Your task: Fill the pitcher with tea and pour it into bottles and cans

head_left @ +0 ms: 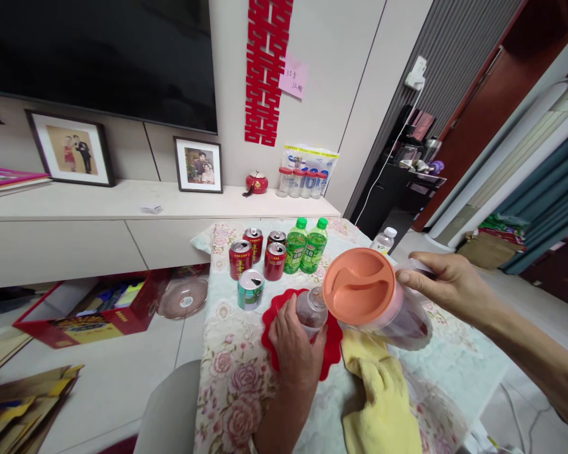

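The clear plastic pitcher point(383, 310), round orange lid point(358, 285) on, dark inside, tilts at three o'clock from the clear plastic bottle point(315, 305), right hand point(447, 284) pinching its handle point(420, 267), left hand point(293, 347) curling fingers round the bottle.

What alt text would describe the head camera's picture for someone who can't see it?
A person's right hand holds an orange-lidded pitcher tilted toward a clear bottle that the left hand grips over a red scalloped plate. Drink cans and two green bottles stand behind on a floral tablecloth; a yellow cloth lies nearer.
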`<state>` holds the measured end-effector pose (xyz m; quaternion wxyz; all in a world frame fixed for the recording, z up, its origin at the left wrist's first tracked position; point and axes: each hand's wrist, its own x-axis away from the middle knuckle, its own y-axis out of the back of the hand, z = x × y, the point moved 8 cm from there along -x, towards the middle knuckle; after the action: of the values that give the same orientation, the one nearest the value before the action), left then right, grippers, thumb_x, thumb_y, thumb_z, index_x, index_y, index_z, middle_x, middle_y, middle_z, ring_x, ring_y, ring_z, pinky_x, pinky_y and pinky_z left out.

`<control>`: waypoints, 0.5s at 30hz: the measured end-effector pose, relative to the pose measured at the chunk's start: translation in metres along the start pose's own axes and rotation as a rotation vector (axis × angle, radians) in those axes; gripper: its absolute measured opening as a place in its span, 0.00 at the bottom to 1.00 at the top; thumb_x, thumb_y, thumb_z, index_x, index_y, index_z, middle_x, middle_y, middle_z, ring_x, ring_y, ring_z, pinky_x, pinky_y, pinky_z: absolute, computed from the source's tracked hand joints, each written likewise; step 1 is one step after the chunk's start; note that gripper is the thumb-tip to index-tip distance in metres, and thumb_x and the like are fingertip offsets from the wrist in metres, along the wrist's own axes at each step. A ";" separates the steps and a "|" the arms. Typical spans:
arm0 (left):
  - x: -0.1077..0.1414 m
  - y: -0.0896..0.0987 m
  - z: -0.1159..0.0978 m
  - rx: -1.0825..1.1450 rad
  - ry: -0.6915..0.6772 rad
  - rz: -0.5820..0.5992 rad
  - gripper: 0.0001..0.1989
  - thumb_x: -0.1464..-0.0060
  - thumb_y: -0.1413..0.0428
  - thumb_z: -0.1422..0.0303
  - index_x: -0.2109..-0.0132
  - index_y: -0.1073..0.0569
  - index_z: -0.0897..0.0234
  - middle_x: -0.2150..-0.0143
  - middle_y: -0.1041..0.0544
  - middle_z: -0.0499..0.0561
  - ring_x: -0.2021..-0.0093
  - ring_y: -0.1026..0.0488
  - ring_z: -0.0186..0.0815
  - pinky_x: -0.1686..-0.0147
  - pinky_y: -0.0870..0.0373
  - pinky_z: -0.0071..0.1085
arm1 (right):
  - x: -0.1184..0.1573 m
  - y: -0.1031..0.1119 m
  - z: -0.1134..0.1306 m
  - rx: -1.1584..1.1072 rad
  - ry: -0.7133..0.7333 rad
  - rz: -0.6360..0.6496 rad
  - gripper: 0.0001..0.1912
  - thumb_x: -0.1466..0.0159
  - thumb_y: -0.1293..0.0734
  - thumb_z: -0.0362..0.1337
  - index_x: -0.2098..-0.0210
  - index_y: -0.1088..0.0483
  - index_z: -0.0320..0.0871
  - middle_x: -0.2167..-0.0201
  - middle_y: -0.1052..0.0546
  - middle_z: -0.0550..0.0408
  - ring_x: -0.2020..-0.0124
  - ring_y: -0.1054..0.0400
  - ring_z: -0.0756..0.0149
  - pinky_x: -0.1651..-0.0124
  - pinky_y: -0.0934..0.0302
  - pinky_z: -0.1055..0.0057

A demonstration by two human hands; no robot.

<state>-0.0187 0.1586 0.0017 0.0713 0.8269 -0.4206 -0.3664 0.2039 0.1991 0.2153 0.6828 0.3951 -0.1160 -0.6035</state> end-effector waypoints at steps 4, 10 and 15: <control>0.000 0.000 -0.001 -0.004 0.006 0.004 0.35 0.43 0.34 0.69 0.31 0.37 0.62 0.38 0.20 0.65 0.38 0.22 0.58 0.39 0.27 0.56 | -0.001 0.000 0.003 -0.011 -0.005 -0.001 0.33 0.41 0.21 0.61 0.80 0.41 0.46 0.77 0.49 0.64 0.76 0.56 0.71 0.77 0.58 0.72; 0.000 0.000 0.000 -0.003 -0.003 -0.009 0.35 0.42 0.34 0.67 0.31 0.37 0.62 0.38 0.20 0.65 0.38 0.22 0.58 0.39 0.28 0.56 | -0.004 -0.003 0.014 0.026 0.000 0.030 0.35 0.43 0.22 0.64 0.81 0.41 0.46 0.79 0.49 0.64 0.77 0.55 0.72 0.77 0.60 0.73; -0.001 0.001 0.000 -0.011 0.010 0.007 0.35 0.42 0.34 0.67 0.31 0.37 0.62 0.38 0.20 0.65 0.37 0.22 0.59 0.39 0.27 0.56 | -0.004 -0.001 0.018 0.022 0.007 0.007 0.36 0.44 0.22 0.64 0.81 0.41 0.46 0.79 0.49 0.64 0.77 0.55 0.72 0.77 0.60 0.73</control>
<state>-0.0193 0.1587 0.0021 0.0793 0.8268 -0.4212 -0.3642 0.1904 0.1959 0.2277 0.6807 0.4045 -0.1216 -0.5985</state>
